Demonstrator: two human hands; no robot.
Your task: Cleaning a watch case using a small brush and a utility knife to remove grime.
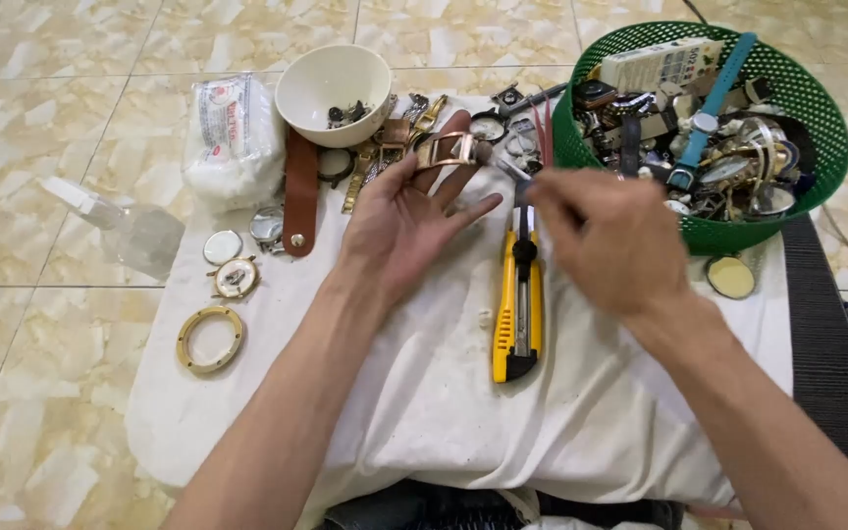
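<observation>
My left hand (pixel 406 218) is palm up over a white cloth (pixel 444 393) and holds a copper-coloured metal watch band piece (pixel 450 150) at its fingertips. My right hand (pixel 609 236) is blurred, fingers pinched close to a small silvery tool or part (pixel 512 169) near the band; what it grips I cannot make out clearly. A yellow and black utility knife (pixel 519 304) lies on the cloth between my hands.
A green mesh basket (pixel 805 88) full of watches and straps stands at the right. At the back are a white bowl (pixel 331 83) with small parts, a brown leather strap (pixel 299 191), a white packet (pixel 233 137), loose watch cases and a gold bezel ring (pixel 211 340).
</observation>
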